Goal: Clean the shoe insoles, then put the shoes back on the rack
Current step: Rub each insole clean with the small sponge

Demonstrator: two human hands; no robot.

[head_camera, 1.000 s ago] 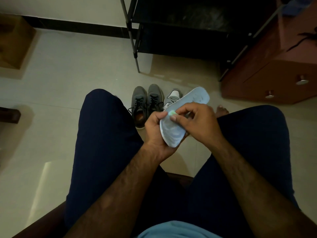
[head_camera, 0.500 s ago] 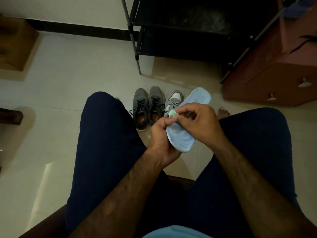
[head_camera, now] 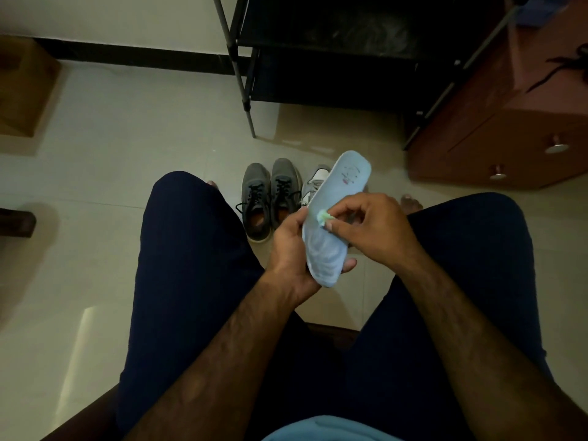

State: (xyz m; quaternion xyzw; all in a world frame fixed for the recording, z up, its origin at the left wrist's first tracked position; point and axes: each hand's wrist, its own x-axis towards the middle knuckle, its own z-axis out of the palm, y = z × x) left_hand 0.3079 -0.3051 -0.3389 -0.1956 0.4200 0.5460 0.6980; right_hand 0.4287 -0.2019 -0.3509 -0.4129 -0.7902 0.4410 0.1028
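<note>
A pale blue insole (head_camera: pixel 340 198) is held above my knees, its heel end with a faint printed mark pointing away from me. My left hand (head_camera: pixel 291 249) grips its lower part from the left, fingers wrapped underneath. My right hand (head_camera: pixel 372 227) pinches a small green wad (head_camera: pixel 324 217) and presses it on the insole's middle. On the floor beyond stand a pair of grey laced shoes (head_camera: pixel 270 198) and a grey-and-white shoe (head_camera: pixel 315 183), partly hidden behind the insole. The black shoe rack (head_camera: pixel 331 55) stands further back.
A reddish-brown drawer cabinet (head_camera: pixel 509 135) with round knobs stands right of the rack. A wooden box (head_camera: pixel 22 87) sits at far left by the wall. My legs in dark trousers (head_camera: pixel 191 265) frame the hands. The floor is pale tile.
The insole has turned so its printed top side faces me. My right hand with the green wad has slid from the left edge onto the insole's middle.
</note>
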